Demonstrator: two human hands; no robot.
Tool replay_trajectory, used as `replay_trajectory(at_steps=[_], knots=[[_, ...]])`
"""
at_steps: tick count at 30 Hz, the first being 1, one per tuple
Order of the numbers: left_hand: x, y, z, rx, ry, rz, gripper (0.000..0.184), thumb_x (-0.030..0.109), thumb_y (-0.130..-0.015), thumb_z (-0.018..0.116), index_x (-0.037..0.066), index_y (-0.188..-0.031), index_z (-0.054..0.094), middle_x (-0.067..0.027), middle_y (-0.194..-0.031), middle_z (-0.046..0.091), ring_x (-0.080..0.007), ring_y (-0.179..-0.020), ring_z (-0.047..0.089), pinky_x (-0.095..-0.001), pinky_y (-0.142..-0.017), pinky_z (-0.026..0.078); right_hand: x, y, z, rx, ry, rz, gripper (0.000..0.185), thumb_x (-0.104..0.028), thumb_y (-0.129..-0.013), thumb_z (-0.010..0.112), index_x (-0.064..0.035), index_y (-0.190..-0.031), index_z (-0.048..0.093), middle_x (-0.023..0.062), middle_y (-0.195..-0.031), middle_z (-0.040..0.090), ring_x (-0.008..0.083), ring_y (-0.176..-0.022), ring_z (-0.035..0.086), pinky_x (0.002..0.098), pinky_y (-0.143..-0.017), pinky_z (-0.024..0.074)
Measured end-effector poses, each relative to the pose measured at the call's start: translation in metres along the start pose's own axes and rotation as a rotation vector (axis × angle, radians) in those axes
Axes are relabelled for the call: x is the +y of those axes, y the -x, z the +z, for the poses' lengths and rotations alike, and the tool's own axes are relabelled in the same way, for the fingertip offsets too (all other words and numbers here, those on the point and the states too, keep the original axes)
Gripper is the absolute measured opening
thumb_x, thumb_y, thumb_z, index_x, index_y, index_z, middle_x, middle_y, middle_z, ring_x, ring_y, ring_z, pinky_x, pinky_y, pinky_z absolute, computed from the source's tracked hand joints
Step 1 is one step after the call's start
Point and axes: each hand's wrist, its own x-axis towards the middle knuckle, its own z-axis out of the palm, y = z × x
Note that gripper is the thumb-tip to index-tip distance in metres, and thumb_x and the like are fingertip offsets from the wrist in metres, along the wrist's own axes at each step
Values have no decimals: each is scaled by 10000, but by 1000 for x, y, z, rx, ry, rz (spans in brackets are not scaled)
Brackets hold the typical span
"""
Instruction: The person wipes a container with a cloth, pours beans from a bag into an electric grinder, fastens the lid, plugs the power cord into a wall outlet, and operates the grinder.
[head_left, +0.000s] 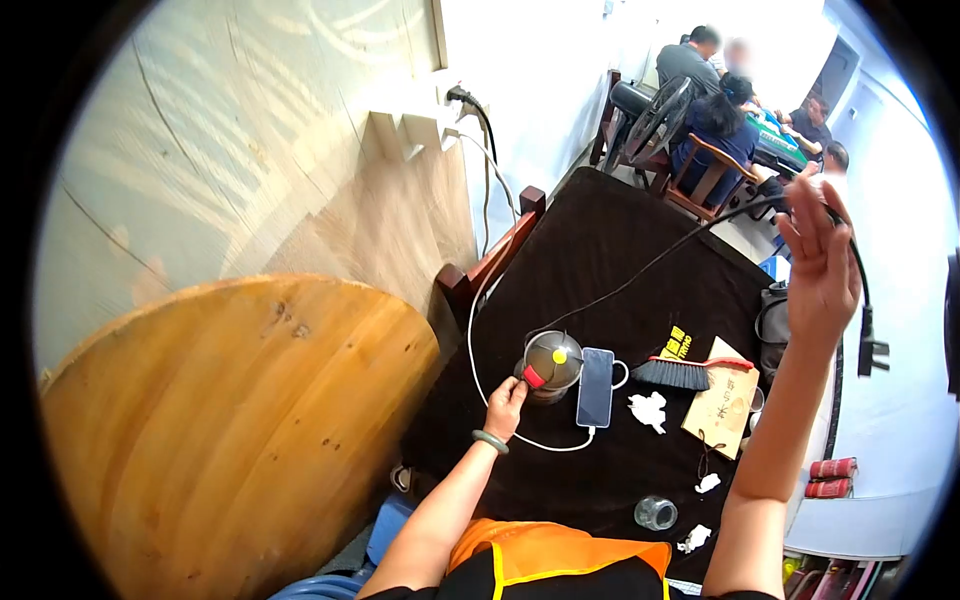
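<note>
A small round appliance (552,365) with a dark see-through lid, a yellow spot and a red patch stands on the dark-covered table (560,260). My left hand (505,405), a bangle at its wrist, is closed with the fingertips at the red patch's edge. Raised high on the right, my right hand (820,245) grips a black power cord (690,238). That cord runs back to the appliance; its plug (872,350) dangles beyond my hand. Beside the appliance lies a phone (596,390) with a white cable in its end.
A brush (672,374), a brown envelope-like sheet (722,405), crumpled tissue (648,411) and a glass jar (655,513) lie on the table. A round wooden tabletop (240,430) leans at left. Wall plugs (425,128) are behind it. People sit beyond a fan (655,115).
</note>
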Motion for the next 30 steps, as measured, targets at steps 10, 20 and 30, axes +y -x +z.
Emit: replay_trajectory(at_steps=[10, 20, 30], knots=[[18, -3, -15, -174, -19, -163, 312, 320, -1016, 569, 53, -854, 560, 45, -736, 466, -63, -698, 427, -230, -639, 368, 2, -66, 11, -58, 215, 5, 331, -312, -1068, 454, -20, -966, 572, 56, -770, 492, 86, -594, 464, 264, -544, 485], [16, -1, -20, -189, -83, -170, 278, 297, -1010, 571, 33, -928, 593, 50, -736, 473, -54, -682, 420, -231, -611, 367, -2, -122, -45, 248, 483, 43, 734, -561, -954, 581, 41, -1360, 474, -54, -645, 380, -4, -455, 330, 134, -383, 272], [21, 0, -21, -201, -30, -248, 218, 231, -1005, 576, 18, -1009, 622, 45, -781, 502, -50, -727, 442, -218, -655, 379, 55, -129, -92, -120, 261, 206, 427, -350, -1050, 490, 29, -1231, 565, -43, -732, 363, 31, -553, 356, 165, -445, 364]])
